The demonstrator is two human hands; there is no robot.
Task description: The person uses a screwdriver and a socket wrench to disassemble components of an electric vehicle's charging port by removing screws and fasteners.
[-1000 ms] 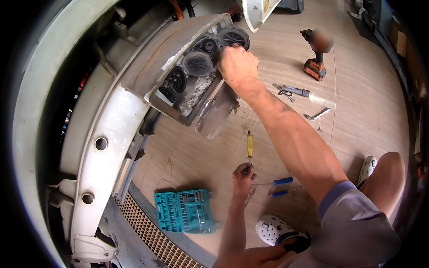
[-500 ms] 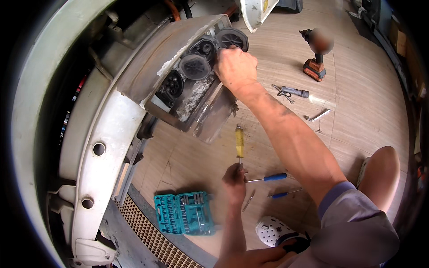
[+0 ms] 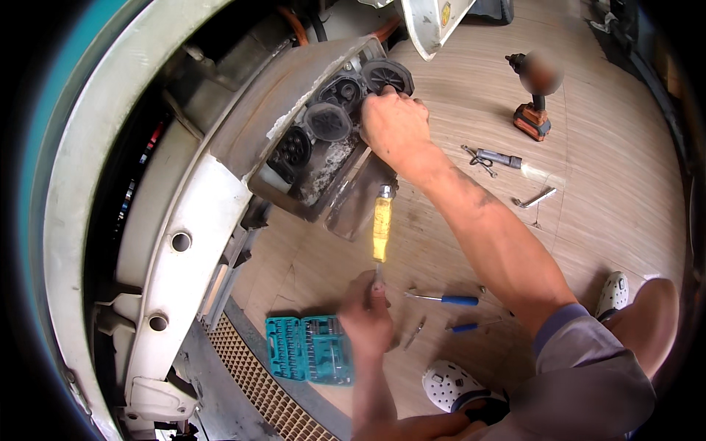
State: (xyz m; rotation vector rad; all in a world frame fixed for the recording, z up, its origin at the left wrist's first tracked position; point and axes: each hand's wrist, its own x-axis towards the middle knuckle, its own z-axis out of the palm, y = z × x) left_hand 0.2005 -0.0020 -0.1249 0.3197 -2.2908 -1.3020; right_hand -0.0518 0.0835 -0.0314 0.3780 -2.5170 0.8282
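My right hand (image 3: 398, 125) is closed, knuckles up, at the lower edge of a round black cap (image 3: 387, 76) on a metal housing (image 3: 257, 103). Its fingertips are hidden, so what they pinch cannot be made out. Beside it in the housing are a dark socket (image 3: 340, 94), a second round cap (image 3: 328, 121) hanging open, and a black multi-hole socket (image 3: 293, 147). Below, my left hand (image 3: 366, 316) is wrapped round the thin shaft of a yellow-handled screwdriver (image 3: 382, 229). The metal-capped handle points up toward the housing; the tip is hidden in my hand.
On the floor lie two blue-handled tools (image 3: 460, 300) (image 3: 465, 327), a lit flashlight (image 3: 500, 158), an angled wrench (image 3: 536, 197) and a cordless drill (image 3: 535, 103). A teal socket case (image 3: 287, 349) sits open beside a floor grate (image 3: 250, 375). White bodywork (image 3: 184, 213) curves along the left.
My left hand has moved leftward over the floor, bringing the screwdriver's handle closer to the housing. My right hand stays at the cap. The whole view has shifted slightly.
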